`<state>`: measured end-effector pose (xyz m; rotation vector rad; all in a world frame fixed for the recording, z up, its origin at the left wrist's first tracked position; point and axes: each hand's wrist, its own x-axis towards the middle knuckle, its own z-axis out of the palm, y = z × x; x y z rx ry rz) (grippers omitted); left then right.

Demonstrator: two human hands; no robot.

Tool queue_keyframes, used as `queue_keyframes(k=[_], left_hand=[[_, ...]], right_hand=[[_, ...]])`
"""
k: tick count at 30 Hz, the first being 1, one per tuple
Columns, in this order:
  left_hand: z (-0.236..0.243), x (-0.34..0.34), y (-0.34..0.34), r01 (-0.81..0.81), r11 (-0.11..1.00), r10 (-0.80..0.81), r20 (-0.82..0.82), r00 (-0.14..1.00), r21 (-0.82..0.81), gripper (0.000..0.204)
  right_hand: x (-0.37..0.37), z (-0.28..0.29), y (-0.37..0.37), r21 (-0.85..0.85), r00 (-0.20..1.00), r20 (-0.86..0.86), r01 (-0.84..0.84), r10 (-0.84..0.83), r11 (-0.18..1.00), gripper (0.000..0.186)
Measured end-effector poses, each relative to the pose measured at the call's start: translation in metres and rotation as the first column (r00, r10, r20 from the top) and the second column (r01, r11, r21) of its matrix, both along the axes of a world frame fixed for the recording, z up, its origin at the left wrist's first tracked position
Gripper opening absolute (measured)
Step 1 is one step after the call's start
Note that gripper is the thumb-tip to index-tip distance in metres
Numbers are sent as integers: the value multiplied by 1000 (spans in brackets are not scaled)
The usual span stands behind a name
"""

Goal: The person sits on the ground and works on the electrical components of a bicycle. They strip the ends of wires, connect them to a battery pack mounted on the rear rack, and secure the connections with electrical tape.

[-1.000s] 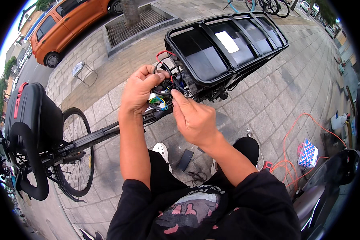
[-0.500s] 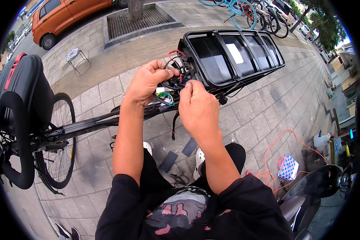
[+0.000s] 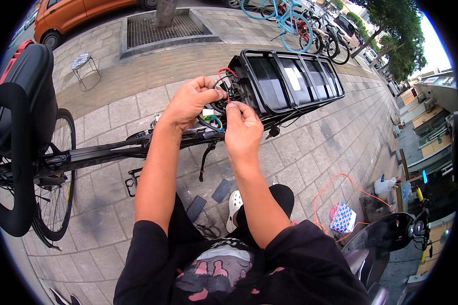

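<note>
This is an open-air street repair spot on a city pavement, not an indoor workshop. Grey paving slabs (image 3: 336, 147) cover the ground, with a tree (image 3: 164, 10) set in a metal grate (image 3: 158, 30). An orange car (image 3: 81, 15) stands at the kerb and a row of parked bikes (image 3: 295, 25) lines the walk toward a street of trees and buildings. A bicycle (image 3: 86, 152) stands for work with its rear battery rack (image 3: 290, 76) exposed, an orange cable (image 3: 336, 188) trails across the slabs, a small stool (image 3: 81, 63) sits nearby, and a scooter (image 3: 387, 239) is parked close by
</note>
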<state>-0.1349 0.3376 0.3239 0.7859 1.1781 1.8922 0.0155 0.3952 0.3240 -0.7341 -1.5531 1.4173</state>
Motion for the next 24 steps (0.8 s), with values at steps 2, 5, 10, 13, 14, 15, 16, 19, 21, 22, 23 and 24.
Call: queue_keyframes(k=[2,5,10,13,14,15,16,19,21,22,23,24], left_hand=[[0,0,-1,-12,1000,12,-9,1000,2,13],[-1,0,-1,-41,999,41,-30,999,-6,13],[0,1,2,-62,998,61,-20,998,-34,11],[1,0,4,-57,998,58,14,998,-25,13],[1,0,5,-55,998,55,29,998,-17,14],[3,1,4,-43,999,43,41,998,-19,13],[5,1,3,-30,999,31,53,998,-22,13],[10,7,4,-49,999,50,51,997,-20,14],[10,10,6,-92,996,92,25,995,-10,13],[8,10,8,-119,993,119,5,993,-3,13],[7,10,9,-146,989,146,-14,989,5,13],[8,11,10,-162,987,162,-9,987,-10,13]], right_hand=[[-5,-4,-2,-23,998,-31,51,-51,998,28],[-11,-11,-7,-83,992,-71,93,-99,992,28],[-7,-17,-14,-39,987,-126,92,-96,995,25],[0,-13,-19,93,993,-111,54,-44,994,22],[2,-11,-20,120,995,-90,51,-40,992,21],[2,-10,-21,144,997,-72,47,-37,988,21],[3,-9,-20,168,998,-53,43,-35,985,21],[4,-8,-16,108,997,-83,4,5,994,20],[6,-4,-16,53,997,-73,-10,14,999,18],[6,-3,-16,24,997,-69,-20,21,1000,18],[6,-4,-16,13,997,-77,-26,27,1000,18],[7,-4,-14,4,996,-84,-31,31,1000,18]])
